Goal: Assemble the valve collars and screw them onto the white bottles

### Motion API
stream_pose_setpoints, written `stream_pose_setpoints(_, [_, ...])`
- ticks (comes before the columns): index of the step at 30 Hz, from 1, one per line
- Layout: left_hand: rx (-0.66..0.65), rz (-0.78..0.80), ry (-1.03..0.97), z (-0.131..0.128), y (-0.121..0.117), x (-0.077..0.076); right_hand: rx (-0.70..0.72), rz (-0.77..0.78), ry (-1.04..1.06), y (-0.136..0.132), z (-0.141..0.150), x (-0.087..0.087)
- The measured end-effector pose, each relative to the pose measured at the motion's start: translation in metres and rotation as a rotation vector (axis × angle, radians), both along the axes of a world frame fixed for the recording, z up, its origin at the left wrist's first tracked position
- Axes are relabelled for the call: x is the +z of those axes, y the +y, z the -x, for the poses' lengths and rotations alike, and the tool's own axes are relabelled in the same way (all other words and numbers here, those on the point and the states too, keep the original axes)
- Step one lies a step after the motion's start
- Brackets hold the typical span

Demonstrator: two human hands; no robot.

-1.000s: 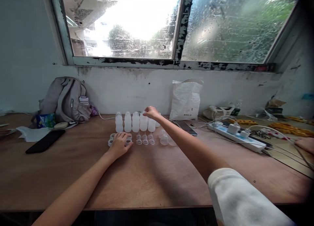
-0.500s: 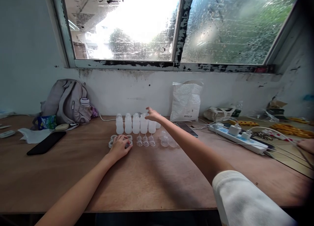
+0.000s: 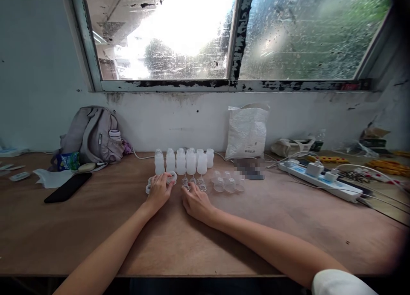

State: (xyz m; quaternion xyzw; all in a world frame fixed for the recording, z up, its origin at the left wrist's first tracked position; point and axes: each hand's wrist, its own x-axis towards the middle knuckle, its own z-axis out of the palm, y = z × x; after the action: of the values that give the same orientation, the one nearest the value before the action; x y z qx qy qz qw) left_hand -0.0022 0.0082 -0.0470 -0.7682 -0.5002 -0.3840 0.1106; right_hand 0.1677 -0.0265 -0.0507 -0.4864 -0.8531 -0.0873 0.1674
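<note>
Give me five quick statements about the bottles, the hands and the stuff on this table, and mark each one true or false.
1. The small white bottles stand upright in a row. True.
2. The right hand is raised above the bottles. False: it is low at the table, by the small clear pieces.
3. The left hand touches the white rings. True.
4. A black phone lies right of the bottles. False: left.
5. The backpack leans against the wall. True.

Frosted white bottles (image 3: 185,161), black phone (image 3: 68,187)
</note>
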Motion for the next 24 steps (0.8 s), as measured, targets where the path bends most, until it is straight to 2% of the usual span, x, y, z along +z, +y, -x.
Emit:
stream_pose_setpoints(7, [-0.017, -0.029, -0.02, -0.002, 0.0, 0.0, -0.022, 0.124, 0.072, 0.011, -0.002, -0.006])
stream_pose_setpoints(12, [-0.058, -0.03, 0.005, -0.003, 0.001, -0.003, 0.025, 0.092, 0.131, 0.013, -0.004, -0.009])
stream_pose_setpoints(14, [-0.088, -0.033, -0.001, -0.003, 0.001, -0.003, 0.097, 0.053, 0.166, 0.011, -0.005, -0.007])
stream_pose_setpoints(19, [-0.213, -0.005, -0.023, -0.004, -0.001, -0.001, 0.385, 0.011, 0.205, 0.008, -0.006, -0.004])
stream_pose_setpoints(24, [-0.247, 0.026, -0.03, -0.005, -0.009, 0.006, 0.455, -0.002, 0.352, 0.013, -0.007, -0.007])
